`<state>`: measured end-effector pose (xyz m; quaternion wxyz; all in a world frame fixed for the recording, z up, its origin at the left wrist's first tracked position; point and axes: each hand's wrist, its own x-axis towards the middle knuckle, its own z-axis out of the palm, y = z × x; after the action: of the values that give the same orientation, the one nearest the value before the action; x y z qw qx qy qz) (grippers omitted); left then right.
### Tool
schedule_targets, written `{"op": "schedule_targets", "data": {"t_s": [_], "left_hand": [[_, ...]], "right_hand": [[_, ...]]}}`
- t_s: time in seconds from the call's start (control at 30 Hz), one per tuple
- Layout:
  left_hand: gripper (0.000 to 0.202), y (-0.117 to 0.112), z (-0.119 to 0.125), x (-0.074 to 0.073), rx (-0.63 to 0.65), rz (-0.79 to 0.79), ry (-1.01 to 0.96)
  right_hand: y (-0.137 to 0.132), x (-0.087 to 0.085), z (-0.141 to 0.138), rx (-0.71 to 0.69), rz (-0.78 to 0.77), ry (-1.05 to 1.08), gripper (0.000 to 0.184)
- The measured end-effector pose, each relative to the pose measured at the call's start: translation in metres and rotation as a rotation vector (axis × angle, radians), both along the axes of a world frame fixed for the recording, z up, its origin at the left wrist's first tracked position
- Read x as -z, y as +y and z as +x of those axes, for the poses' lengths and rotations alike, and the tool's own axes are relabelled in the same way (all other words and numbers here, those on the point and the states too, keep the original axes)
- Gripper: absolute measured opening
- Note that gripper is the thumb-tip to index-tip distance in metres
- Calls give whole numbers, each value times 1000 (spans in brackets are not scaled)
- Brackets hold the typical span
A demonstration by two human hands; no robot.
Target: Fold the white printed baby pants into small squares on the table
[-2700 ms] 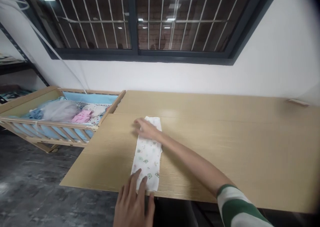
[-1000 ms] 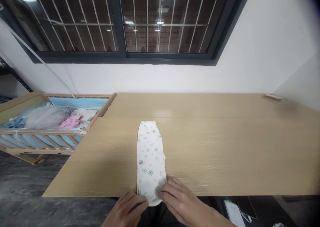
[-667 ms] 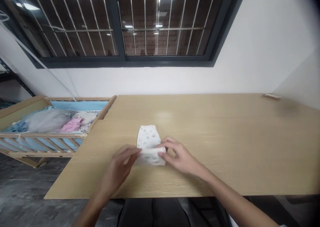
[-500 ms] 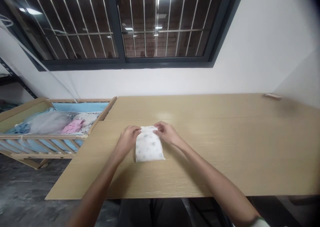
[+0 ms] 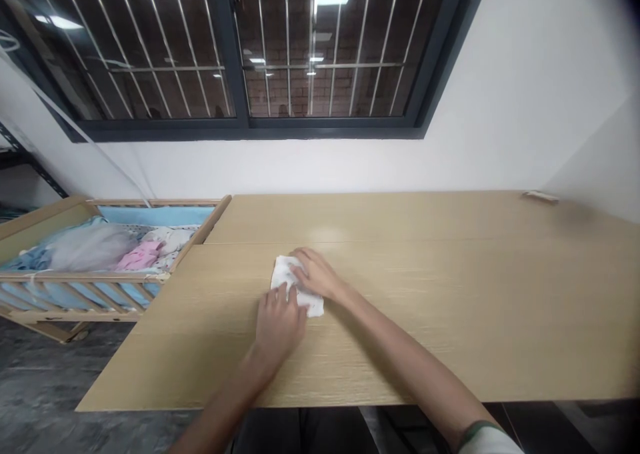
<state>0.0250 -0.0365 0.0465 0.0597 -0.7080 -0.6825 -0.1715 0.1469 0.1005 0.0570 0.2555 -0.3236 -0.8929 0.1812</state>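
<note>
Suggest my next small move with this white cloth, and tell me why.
Perhaps smooth the right hand lightly toward the near edge of the white cloth. Both hands are on it, the left hand could steady it against the table, and that edge looks uneven, though fingers hide much.

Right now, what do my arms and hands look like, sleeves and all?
Your left hand and right hand are bare, without gloves, and I see no watch or bracelet. Both visible forearms are uncovered. On the right arm, a white sleeve with a dark green band at its edge shows; any left sleeve is out of view.
</note>
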Motion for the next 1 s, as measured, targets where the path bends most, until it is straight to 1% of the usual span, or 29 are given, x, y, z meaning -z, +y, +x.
{"op": "schedule_targets", "data": {"t_s": [0.07, 0.13, 0.17, 0.23, 0.3, 0.4, 0.5, 0.6, 0.67, 0.73, 0.8, 0.87, 0.9, 0.93, 1.0], "left_hand": [[51, -30, 14, 20, 6, 2, 90], [53, -47, 21, 37, 11, -12, 145], [51, -51, 23, 44, 21, -18, 159], [49, -52, 23, 52, 26, -18, 162], [49, -50, 23, 55, 5, 2, 140], [50, -48, 23, 55, -34, 41, 87], [52, -48, 23, 57, -26, 58, 82], [51, -49, 22, 60, -7, 79, 103], [48, -48, 20, 60, 0, 90, 100], [43, -45, 14, 56, 13, 76, 84], [36, -40, 1, 51, 57, 31, 42], [31, -33, -18, 45, 124, -25, -33], [30, -29, -29, 42, 160, -47, -71], [29, -26, -39, 41, 194, -61, -103], [27, -20, -56, 39, 249, -51, -141]], "right_hand": [[-28, -4, -4, -259, -13, -62, 46], [-50, -1, -9, -460, -84, -117, 50], [-57, 3, -12, -521, -123, -152, 51], [-59, 14, -16, -554, -181, -232, 52], [-47, 25, -18, -505, -190, -293, 52], [-11, 37, -20, -387, -129, -291, 54], [25, 39, -22, -303, -76, -273, 57], [44, 40, -24, -274, -28, -291, 58], [45, 41, -24, -253, 15, -291, 57], [40, 42, -23, -211, 84, -258, 57], [31, 43, -20, -146, 173, -197, 56], [22, 40, -16, -65, 224, -137, 48], [18, 38, -12, -18, 214, -102, 42], [14, 36, -9, 24, 170, -62, 36], [9, 29, 0, 52, -8, 19, 26]]}}
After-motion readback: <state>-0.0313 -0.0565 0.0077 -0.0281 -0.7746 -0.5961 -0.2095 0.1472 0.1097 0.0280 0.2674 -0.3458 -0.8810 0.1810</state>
